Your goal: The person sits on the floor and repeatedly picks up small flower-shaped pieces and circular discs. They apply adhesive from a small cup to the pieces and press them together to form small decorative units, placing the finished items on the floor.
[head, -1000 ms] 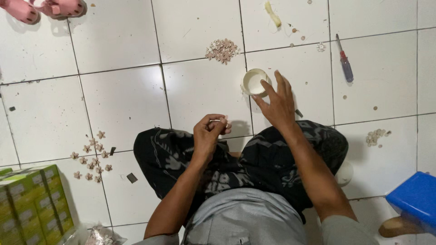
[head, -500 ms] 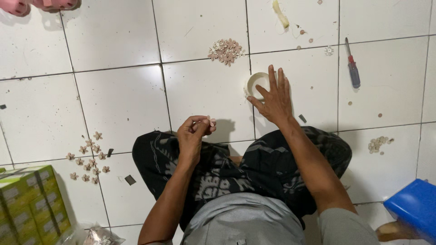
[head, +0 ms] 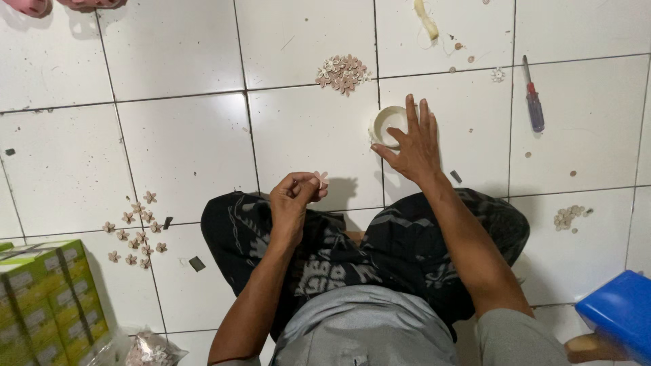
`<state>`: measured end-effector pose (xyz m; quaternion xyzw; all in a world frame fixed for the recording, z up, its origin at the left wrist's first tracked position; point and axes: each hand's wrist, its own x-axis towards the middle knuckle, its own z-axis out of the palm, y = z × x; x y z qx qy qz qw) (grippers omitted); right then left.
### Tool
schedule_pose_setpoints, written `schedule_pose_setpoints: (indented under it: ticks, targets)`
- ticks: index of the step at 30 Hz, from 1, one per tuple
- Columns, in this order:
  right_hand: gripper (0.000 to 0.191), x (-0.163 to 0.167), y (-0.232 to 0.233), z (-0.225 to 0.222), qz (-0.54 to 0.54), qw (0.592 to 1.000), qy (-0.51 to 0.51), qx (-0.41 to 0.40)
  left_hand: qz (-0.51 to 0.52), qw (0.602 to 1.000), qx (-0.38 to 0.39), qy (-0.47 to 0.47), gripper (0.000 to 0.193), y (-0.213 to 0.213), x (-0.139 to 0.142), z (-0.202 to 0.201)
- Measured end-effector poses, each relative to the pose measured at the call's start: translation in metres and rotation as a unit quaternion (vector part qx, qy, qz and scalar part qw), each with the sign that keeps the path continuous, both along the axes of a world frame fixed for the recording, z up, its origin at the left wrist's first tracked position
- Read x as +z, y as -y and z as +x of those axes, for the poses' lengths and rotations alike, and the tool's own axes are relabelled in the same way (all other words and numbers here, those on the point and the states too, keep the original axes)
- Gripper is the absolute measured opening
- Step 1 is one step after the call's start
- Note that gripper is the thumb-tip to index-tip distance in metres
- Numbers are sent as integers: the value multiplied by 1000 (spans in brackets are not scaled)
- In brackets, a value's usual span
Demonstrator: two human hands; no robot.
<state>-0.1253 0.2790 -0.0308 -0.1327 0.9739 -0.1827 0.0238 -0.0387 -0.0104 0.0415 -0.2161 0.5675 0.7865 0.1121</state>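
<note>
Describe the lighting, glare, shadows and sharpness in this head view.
Head view: even, soft light; a faint sheen on the white tiled floor, no harsh glare. The left hand, pinching a small flower piece, casts a soft shadow to its right. The right hand shades the white roll. Centre is sharp; tile lines bow slightly towards the edges.

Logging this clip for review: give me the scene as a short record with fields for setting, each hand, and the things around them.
Setting: person seated cross-legged on white tiled floor
Left hand: pinches a small flower-shaped piece
Right hand: spread flat, fingers over a small white round cup
Ahead: heap of flower pieces
Left side: spread-out flower pieces, green cartons
Right side: screwdriver, blue box
</note>
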Motion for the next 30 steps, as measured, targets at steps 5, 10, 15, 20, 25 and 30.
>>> schedule_pose_setpoints:
  ticks: [5,10,15,20,25,30]
  targets:
    - [42,13,-4,4,-65,997,10,-30,-7,1000,0,11,20,-2,5,-3]
    - [27,48,2,15,-116,986,105,-51,-10,1000,-21,15,22,-12,17,-4]
    - [18,107,1,52,-576,777,200,-155,36,999,-39,-12,21,-27,37,2]
    - [22,142,48,90,-598,763,203,-140,58,995,-74,-42,21,-46,56,14]
    - [38,165,69,102,-627,749,174,-128,84,991,-79,-66,22,-55,69,28]
    - [39,185,69,110,-575,797,146,-109,72,988,-111,-81,24,-52,82,37]
